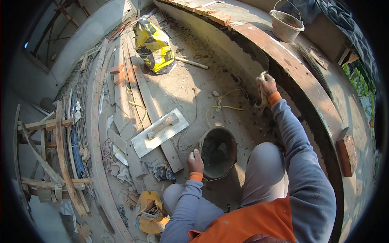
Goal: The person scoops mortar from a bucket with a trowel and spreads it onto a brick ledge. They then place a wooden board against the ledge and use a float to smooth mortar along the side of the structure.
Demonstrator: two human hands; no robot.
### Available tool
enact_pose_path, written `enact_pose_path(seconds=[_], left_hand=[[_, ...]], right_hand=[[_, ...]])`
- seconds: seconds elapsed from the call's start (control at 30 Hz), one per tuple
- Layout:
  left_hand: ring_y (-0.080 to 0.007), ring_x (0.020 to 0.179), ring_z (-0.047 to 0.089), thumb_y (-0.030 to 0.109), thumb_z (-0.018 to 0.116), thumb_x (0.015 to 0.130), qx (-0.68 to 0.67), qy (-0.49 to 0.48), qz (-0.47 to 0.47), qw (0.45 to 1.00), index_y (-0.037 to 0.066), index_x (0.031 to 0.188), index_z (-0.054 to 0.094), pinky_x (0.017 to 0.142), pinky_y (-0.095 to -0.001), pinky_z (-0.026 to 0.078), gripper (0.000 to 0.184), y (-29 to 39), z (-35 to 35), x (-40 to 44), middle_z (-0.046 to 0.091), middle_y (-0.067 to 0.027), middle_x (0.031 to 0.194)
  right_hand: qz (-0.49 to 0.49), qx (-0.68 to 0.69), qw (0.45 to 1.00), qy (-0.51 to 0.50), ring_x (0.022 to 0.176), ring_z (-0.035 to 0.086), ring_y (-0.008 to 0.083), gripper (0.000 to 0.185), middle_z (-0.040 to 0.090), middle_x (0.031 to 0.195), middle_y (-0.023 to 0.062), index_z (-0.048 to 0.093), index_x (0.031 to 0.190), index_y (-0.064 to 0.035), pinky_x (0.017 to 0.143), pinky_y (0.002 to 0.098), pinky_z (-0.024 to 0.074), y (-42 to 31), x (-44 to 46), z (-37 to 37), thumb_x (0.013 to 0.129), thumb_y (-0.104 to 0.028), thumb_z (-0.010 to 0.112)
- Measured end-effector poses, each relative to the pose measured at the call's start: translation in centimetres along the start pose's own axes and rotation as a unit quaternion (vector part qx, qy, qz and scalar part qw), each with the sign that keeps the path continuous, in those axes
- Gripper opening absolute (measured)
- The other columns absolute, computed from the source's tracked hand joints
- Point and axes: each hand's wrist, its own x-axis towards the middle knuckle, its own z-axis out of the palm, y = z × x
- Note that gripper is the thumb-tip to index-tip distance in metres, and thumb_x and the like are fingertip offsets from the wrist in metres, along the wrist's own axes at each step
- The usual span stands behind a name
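Observation:
My left hand (195, 162) is closed on the left rim of a dark bucket (234, 148), which stands on the ground between my knees. Wet grey mortar (215, 154) lies inside it. My right hand (268, 85) is raised against the low wall's side, its fingers wrapped round what looks like a trowel (261, 95). Its blade is hard to make out against the shaded wall. To the left of the bucket, a long plastering float (146, 139) with a raised handle rests across the planks.
The low wall (279, 46) curves along my right, with a pale bucket (285, 28) and a brick (347, 154) on top. Ahead stands a yellow-and-black sack (156, 46). Long planks (139, 85), a torn paper bag (150, 210) and a wooden frame (60, 141) lie leftward.

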Motion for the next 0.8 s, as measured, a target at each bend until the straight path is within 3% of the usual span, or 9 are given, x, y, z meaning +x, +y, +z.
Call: enact_pose_path(seconds=[0.07,0.13,0.2,0.33,0.43,0.53,0.57,0.63,0.8], left_hand=[[-0.0431,0.062,0.051,0.029,0.048,0.09,-0.005,0.007,-0.007,1.0,-0.003,0.068,0.053,0.055,-0.0462,0.038,0.039,-0.1,0.1,0.1,0.054,-0.0253,0.065],[-0.0363,0.056,0.047,0.03,0.045,0.091,-0.008,0.002,-0.001,1.0,-0.004,0.069,0.053,0.056,-0.0431,0.037,0.041,-0.1,0.1,0.2,0.051,-0.0227,0.062],[-0.0394,0.06,0.049,0.028,0.046,0.09,-0.008,-0.004,-0.01,1.0,-0.004,0.07,0.053,0.056,-0.0442,0.038,0.039,0.0,0.1,0.1,0.052,-0.0241,0.064],[-0.042,0.062,0.05,0.027,0.047,0.09,-0.007,-0.014,-0.015,1.0,-0.004,0.07,0.053,0.056,-0.0444,0.038,0.038,0.8,0.4,-0.4,0.053,-0.0252,0.066],[-0.0413,0.06,0.05,0.027,0.047,0.091,0.005,-0.004,-0.002,1.0,-0.004,0.07,0.052,0.055,-0.0435,0.038,0.038,1.0,0.7,-0.6,0.053,-0.0248,0.065],[-0.0346,0.053,0.044,0.029,0.047,0.091,0.016,0.003,0.004,1.0,-0.004,0.068,0.052,0.054,-0.0424,0.036,0.04,1.4,1.0,-1.0,0.049,-0.0234,0.061],[-0.0352,0.053,0.044,0.028,0.047,0.091,0.022,0.005,0.011,1.0,-0.004,0.067,0.051,0.053,-0.0424,0.036,0.04,1.2,1.0,-1.2,0.049,-0.0241,0.061],[-0.0391,0.056,0.046,0.028,0.048,0.09,0.025,-0.001,0.007,1.0,-0.003,0.067,0.051,0.053,-0.0434,0.037,0.039,1.3,0.7,-1.4,0.05,-0.0246,0.062],[-0.0433,0.059,0.047,0.028,0.048,0.09,0.004,-0.012,-0.005,1.0,-0.003,0.067,0.05,0.053,-0.0448,0.036,0.039,1.7,0.8,-1.4,0.051,-0.0251,0.063]], right_hand=[[0.013,0.025,0.999,0.025,0.041,0.052,0.015,0.019,0.053,0.062,0.0069,0.051,0.089,-0.0003,0.035,0.0286,0.0418,2.2,-2.9,-0.5,0.079,-0.015,0.059],[0.013,0.045,0.999,0.022,0.042,0.052,0.0149,0.021,0.053,0.062,0.007,0.052,0.091,0.0002,0.035,0.0286,0.0414,3.2,-4.1,0.2,0.079,-0.016,0.059],[-0.06,0.011,0.997,0.041,0.041,0.052,0.0156,0.025,0.053,0.063,0.0066,0.052,0.095,0.001,0.037,0.029,0.0409,4.4,-4.6,1.5,0.079,-0.017,0.059],[-0.022,-0.014,0.999,-0.022,0.045,0.056,0.0174,0.036,0.056,0.065,0.0101,0.052,0.106,0.002,0.041,0.0317,0.0453,1.1,1.9,6.1,0.077,-0.018,0.06],[-0.062,-0.128,0.99,0.001,0.079,0.065,0.0337,0.042,0.062,0.096,0.023,0.057,0.103,0.0019,0.071,0.0389,0.052,1.7,11.0,9.9,0.075,-0.029,0.058],[-0.073,-0.232,0.969,0.056,0.08,0.065,0.0323,0.041,0.063,0.095,0.0231,0.059,0.102,0.0007,0.074,0.0385,0.0514,1.8,16.2,10.7,0.075,-0.03,0.058],[-0.124,-0.257,0.953,0.098,0.077,0.065,0.0306,0.04,0.064,0.091,0.0214,0.059,0.1,0.0004,0.071,0.0378,0.0521,2.0,15.6,9.6,0.074,-0.03,0.059],[-0.024,-0.102,0.994,0.035,0.062,0.065,0.0267,0.037,0.064,0.079,0.0172,0.059,0.096,0.0016,0.058,0.0363,0.0527,1.3,12.8,8.1,0.073,-0.027,0.062],[0.015,0.017,0.999,0.039,0.047,0.06,0.0211,0.032,0.06,0.068,0.0117,0.057,0.093,0.0022,0.041,0.0329,0.0472,2.5,6.2,4.1,0.075,-0.022,0.063]])
